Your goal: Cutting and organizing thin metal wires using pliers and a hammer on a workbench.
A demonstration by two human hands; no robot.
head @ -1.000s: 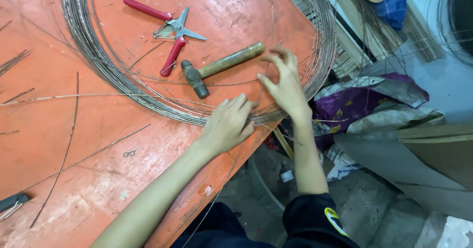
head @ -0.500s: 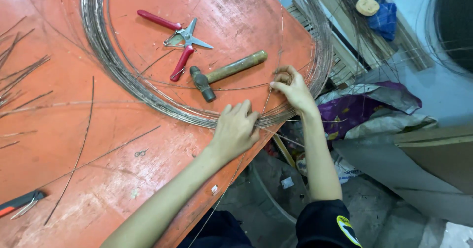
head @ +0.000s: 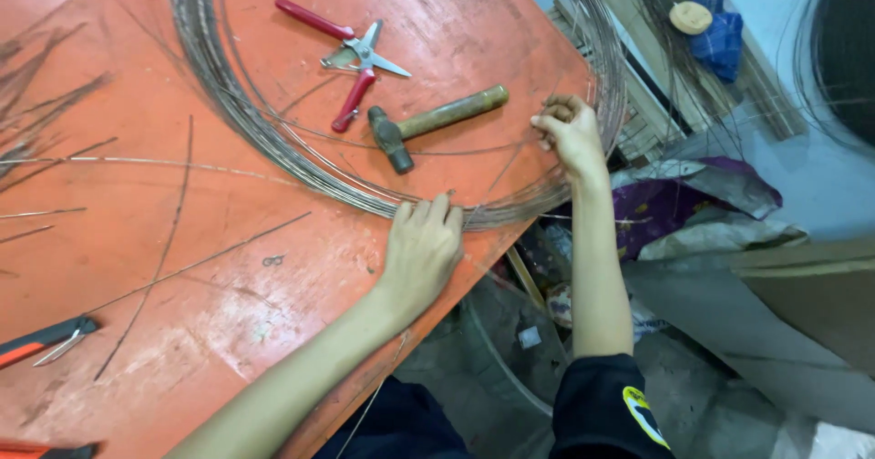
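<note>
On the orange desk (head: 137, 240), the large coil of steel wire (head: 228, 94) lay as before, with the red-handled pliers (head: 342, 58) and the hammer (head: 428, 126) inside its loop. The left hand (head: 421, 245) still pressed flat, fingers together, on the coil's near edge, holding nothing. The right hand (head: 570, 131), which half a second earlier sat lower on the desk's edge, had moved up the coil's right side, its fingers pinched closed around a wire strand.
</note>
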